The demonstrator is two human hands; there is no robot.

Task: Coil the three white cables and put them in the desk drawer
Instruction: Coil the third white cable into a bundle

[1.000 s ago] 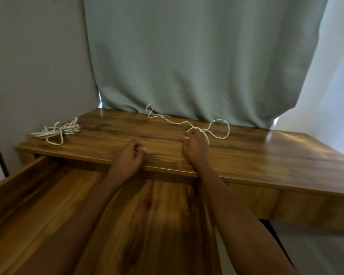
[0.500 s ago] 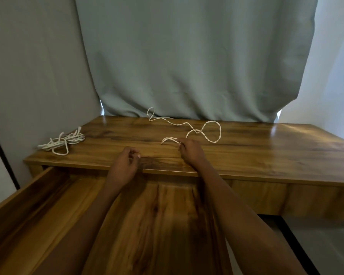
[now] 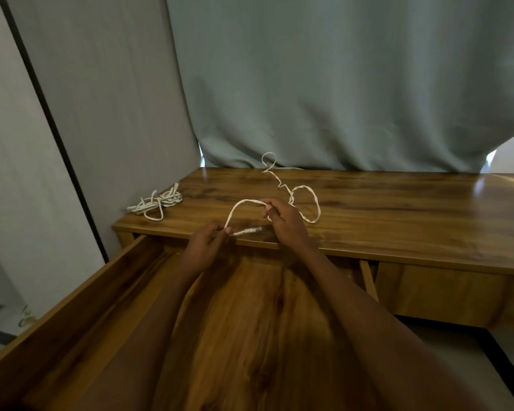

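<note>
White cable (image 3: 306,203) lies loose on desk (image 3: 398,209), one arc lifted between hands. Left hand (image 3: 204,243) pinches cable near plug end; right hand (image 3: 284,219) pinches it further along. Tangled cable bundle (image 3: 156,203) at desk's left corner. Drawer (image 3: 80,295) pulled open below.

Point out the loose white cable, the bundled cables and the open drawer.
loose white cable (image 3: 314,200), head view, far loop on the desk.
bundled cables (image 3: 158,202), head view, middle of the heap.
open drawer (image 3: 80,287), head view, left wall.
</note>
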